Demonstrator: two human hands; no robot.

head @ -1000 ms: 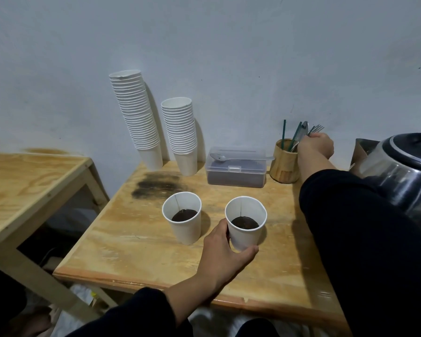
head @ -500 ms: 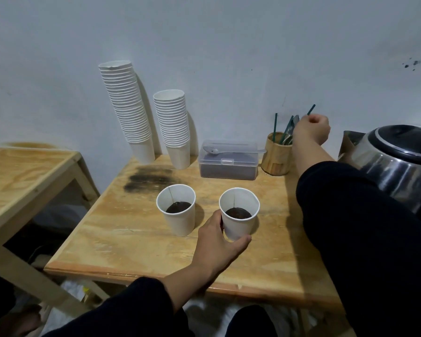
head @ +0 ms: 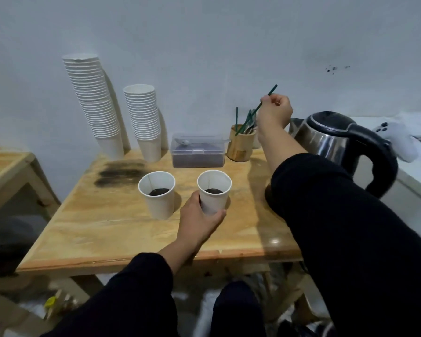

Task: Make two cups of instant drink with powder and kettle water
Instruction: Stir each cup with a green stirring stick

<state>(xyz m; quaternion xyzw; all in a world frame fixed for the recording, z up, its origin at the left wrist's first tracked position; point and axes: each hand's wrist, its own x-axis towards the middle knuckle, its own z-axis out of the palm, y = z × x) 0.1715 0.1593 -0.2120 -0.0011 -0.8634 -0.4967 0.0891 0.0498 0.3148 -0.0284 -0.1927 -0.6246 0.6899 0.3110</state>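
The left hand (head: pixel 199 221) is gripping the right paper cup (head: pixel 214 190) mid-frame while the right hand (head: pixel 275 113) is pinching a green stir stick (head: pixel 269 93) at upper right.

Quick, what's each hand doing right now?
Left hand: gripping the right paper cup.
Right hand: closed on a green stirrer.

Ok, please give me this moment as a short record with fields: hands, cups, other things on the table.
left hand: holds the right cup at its base, on the table
right hand: pinches a green stirrer, lifted out above the wooden holder
cups: two, upright, both with dark contents at the bottom; left cup untouched
kettle: right of the table, lid shut
powder box: closed, spoon on its lid
cup stacks: two, by the wall
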